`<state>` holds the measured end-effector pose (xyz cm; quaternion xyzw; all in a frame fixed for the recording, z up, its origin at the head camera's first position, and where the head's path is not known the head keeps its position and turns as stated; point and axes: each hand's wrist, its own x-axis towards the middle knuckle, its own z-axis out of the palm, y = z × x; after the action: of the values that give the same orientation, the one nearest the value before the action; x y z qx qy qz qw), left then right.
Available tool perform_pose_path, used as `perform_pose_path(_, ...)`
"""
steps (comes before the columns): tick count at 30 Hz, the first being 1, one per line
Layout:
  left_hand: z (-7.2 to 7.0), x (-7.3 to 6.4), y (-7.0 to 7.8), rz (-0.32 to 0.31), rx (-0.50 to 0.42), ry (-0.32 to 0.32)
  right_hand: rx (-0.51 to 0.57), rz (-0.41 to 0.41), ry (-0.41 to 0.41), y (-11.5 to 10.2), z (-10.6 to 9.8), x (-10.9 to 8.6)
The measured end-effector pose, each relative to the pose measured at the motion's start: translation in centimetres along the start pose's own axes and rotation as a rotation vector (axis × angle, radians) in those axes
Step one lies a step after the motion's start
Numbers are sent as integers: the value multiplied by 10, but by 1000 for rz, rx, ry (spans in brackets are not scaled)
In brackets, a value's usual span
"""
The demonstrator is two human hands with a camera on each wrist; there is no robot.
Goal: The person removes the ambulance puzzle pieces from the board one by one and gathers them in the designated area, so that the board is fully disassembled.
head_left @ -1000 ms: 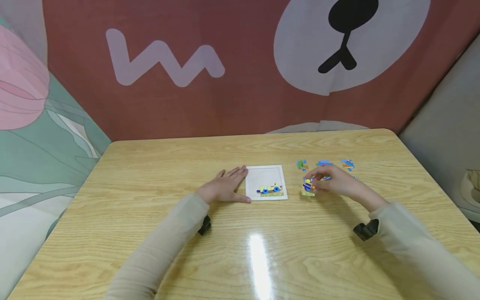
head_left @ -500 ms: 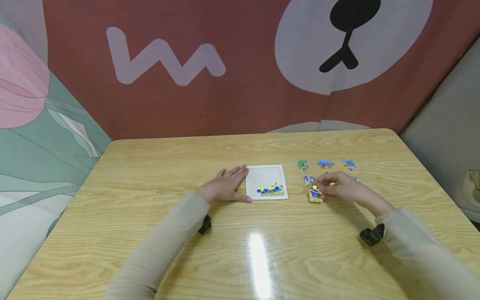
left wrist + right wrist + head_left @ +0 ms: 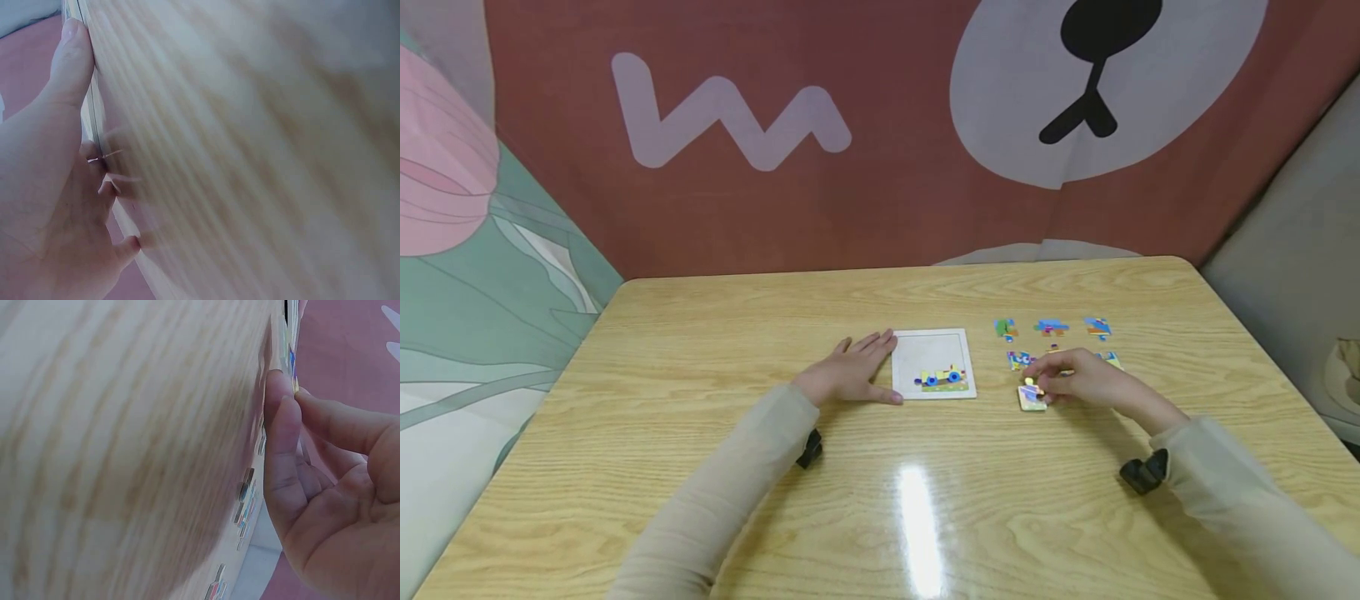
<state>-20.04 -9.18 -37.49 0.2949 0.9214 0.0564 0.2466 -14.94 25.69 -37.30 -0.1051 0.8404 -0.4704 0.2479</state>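
Note:
My left hand (image 3: 852, 373) lies with straight fingers along the left side of a white square puzzle tray (image 3: 925, 343), thumb and fingertips at its edge. Joined puzzle pieces (image 3: 942, 380) showing yellow and blue vehicle parts sit in the tray's lower right. To the right of the tray, my right hand (image 3: 1075, 375) pinches a puzzle piece (image 3: 1032, 397) by its right side, just above the table. In the right wrist view the thumb and fingertips (image 3: 279, 381) close on this piece, which is seen nearly edge-on.
Loose puzzle pieces lie in rows beyond the right hand: a green one (image 3: 1005, 328), a blue one (image 3: 1051, 327), another blue one (image 3: 1097, 327) and a colourful one (image 3: 1019, 360). Others are partly behind the hand. The wooden table (image 3: 775, 325) meets a printed cloth backdrop (image 3: 880, 217).
My right hand, pinching the puzzle piece, has moved right and toward me from the loose rows, slowing at the end. The piece has tilted somewhat. My left hand stays at the tray.

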Motion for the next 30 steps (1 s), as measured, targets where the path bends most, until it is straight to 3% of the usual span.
perform_pose_path(30, 1, 2, -1, 0, 13, -8, -46, 37, -17, 4, -2, 4)
